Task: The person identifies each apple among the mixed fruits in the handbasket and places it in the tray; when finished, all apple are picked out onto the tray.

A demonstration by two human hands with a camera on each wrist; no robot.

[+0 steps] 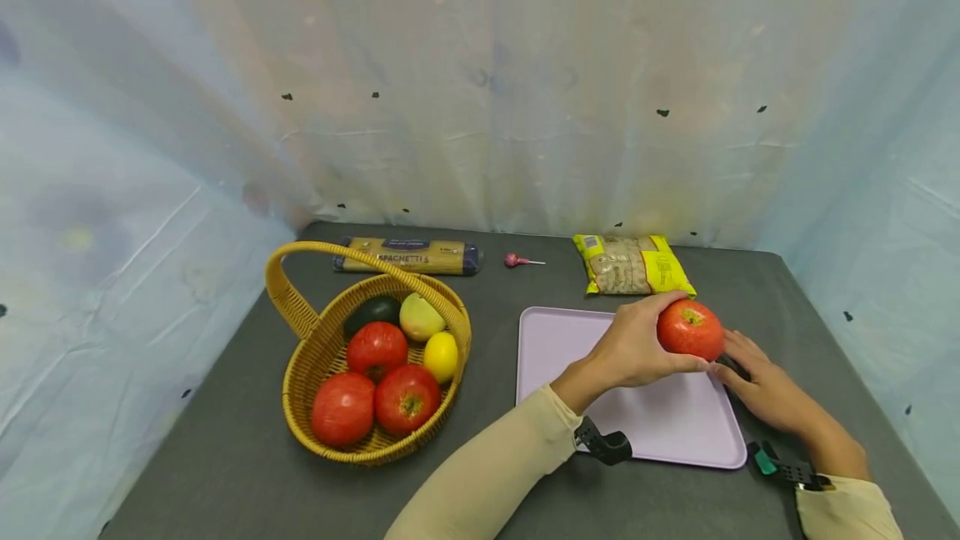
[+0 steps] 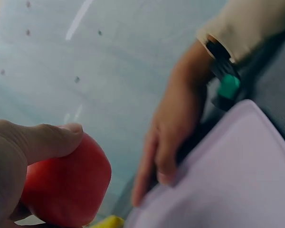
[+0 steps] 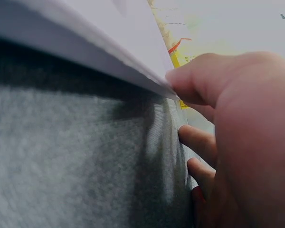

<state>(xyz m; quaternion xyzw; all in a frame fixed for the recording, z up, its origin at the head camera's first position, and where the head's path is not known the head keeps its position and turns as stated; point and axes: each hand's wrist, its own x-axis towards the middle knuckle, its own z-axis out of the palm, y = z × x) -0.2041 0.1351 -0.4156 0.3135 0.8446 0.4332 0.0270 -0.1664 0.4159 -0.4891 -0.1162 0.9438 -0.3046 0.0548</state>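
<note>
Beyond a grey table (image 1: 240, 440), saw pale, dark-flecked sheeting (image 1: 525, 65), cut off by the frame at the top. Found a red apple (image 1: 692, 332) raised over the far right part of a lilac tray (image 1: 555, 357), gripped between thumb and fingers of the left hand (image 1: 637, 344), most of those fingers hidden in the left wrist view. Made out the right hand (image 1: 772, 390) at the tray's right edge, spread fairly straight, thumb touching the rim; overlapping the apple's outline from above, yet plainly apart from it in the left wrist view. Glimpsed a yellow packet (image 1: 667, 265) behind, reduced there to a blurred sliver. Noted a wicker basket (image 1: 295, 398) at left, with a dark item (image 1: 371, 311) half hidden behind red fruit (image 1: 408, 400), too covered to identify.
</note>
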